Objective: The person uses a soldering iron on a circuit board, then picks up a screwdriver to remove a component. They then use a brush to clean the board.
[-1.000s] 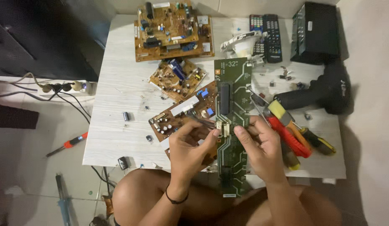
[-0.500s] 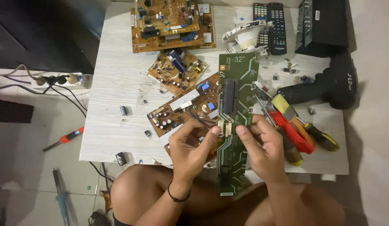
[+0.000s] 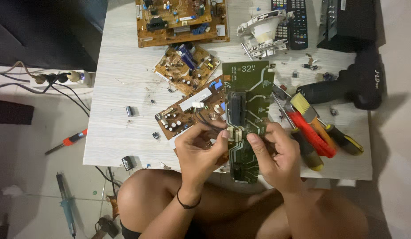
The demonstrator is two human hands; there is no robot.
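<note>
Both hands on the long green circuit board (image 3: 247,115), held over the bench (image 3: 117,119) edge: left hand (image 3: 198,150) pinches a pale connector at mid-board, right hand (image 3: 276,155) grips beside it. Connector looks seated yet; brown boards (image 3: 185,66) lie left of the green one.

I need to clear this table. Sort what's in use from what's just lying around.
In use:
- long green circuit board, held by left hand and right hand

Lying about:
- brown circuit boards
- remote control
- black drill
- red-handled pliers
- yellow-handled screwdrivers
- loose capacitor
- red screwdriver on the floor
</note>
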